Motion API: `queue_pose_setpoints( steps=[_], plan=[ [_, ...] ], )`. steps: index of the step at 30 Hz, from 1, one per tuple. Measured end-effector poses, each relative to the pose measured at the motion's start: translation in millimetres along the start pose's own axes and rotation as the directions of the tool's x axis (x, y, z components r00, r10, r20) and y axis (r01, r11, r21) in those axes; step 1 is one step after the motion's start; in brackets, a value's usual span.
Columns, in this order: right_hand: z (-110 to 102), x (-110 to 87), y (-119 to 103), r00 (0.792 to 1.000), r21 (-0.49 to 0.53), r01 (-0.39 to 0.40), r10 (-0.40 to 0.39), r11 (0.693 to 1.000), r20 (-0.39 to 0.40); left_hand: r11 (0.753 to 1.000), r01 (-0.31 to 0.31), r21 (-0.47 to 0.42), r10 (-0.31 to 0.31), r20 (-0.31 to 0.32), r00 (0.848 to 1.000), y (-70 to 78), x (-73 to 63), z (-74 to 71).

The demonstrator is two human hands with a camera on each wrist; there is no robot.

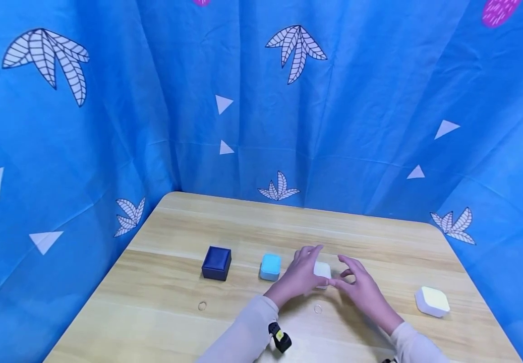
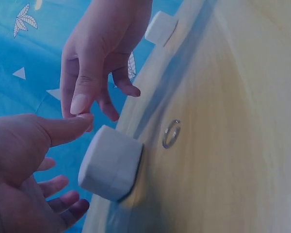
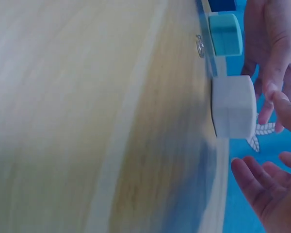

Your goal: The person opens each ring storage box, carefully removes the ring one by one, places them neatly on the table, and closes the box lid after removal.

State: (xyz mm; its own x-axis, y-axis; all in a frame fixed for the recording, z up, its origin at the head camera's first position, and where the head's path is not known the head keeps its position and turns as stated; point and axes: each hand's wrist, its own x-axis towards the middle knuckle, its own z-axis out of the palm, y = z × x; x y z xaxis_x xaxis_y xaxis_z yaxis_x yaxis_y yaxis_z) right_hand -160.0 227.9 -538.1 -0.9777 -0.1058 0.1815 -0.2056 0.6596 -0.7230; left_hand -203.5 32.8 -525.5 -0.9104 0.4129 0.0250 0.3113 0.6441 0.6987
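Note:
A small white box (image 1: 322, 273) with rounded corners sits on the wooden table between the two hands. My left hand (image 1: 300, 274) hovers at its left side, partly hiding it. On the other side is my right hand (image 1: 359, 286), its fingers spread apart. The two thumb tips meet in front of and above the box in the left wrist view, while the other fingers stay loosely bent and off the box. A thin silver ring (image 2: 171, 134) lies on the table on the near side of this white box (image 2: 111, 162).
Left of the hands stand a light blue box (image 1: 270, 266) and a dark blue box (image 1: 217, 263). Another ring (image 1: 202, 306) lies before the dark one. A cream-topped white box (image 1: 432, 301) is at the right. Blue patterned curtain (image 1: 261, 101) hangs behind the table (image 1: 161, 312).

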Motion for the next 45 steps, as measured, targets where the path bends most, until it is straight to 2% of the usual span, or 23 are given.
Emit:
queue_pose_setpoints(
  steps=[4, 15, 21, 26, 31, 41, 45],
  plan=[
    [-8, -2.2, 1, 1.0, -0.01, -0.005, 0.005, 1.0, -0.002, 1.0, -0.02, -0.009, 0.02, 0.003, 1.0, 6.5, 2.6, -0.2],
    [-38, -12.7, 6, 0.999, -0.052, -0.039, 0.038, 0.998, -0.027, 0.996, -0.08, 0.036, 0.08, -0.008, 0.997, 22.4, 14.4, 1.2],
    [-56, -22.1, 13, 0.996, -0.093, -0.07, 0.064, 0.993, -0.067, 0.996, -0.082, -0.023, 0.083, 0.014, 0.996, 35.6, 19.6, 3.9],
    [-68, -31.0, 20, 0.992, -0.132, -0.088, 0.074, 0.987, -0.106, 0.995, -0.09, -0.032, 0.091, 0.025, 0.996, 50.4, 24.4, 9.3],
    [-80, -40.3, 28, 0.987, -0.152, -0.101, 0.08, 0.983, -0.138, 0.995, -0.103, -0.001, 0.103, 0.031, 0.994, 64.3, 28.7, 17.9],
    [-100, -55.4, 44, 0.978, -0.179, -0.146, 0.115, 0.973, -0.172, 0.989, -0.141, 0.046, 0.138, 0.062, 0.989, 84.8, 39.6, 32.5],
    [-108, -63.1, 54, 0.971, -0.186, -0.176, 0.14, 0.967, -0.192, 0.991, -0.13, 0.038, 0.126, 0.085, 0.988, 91.3, 41.9, 42.6]
  ],
)
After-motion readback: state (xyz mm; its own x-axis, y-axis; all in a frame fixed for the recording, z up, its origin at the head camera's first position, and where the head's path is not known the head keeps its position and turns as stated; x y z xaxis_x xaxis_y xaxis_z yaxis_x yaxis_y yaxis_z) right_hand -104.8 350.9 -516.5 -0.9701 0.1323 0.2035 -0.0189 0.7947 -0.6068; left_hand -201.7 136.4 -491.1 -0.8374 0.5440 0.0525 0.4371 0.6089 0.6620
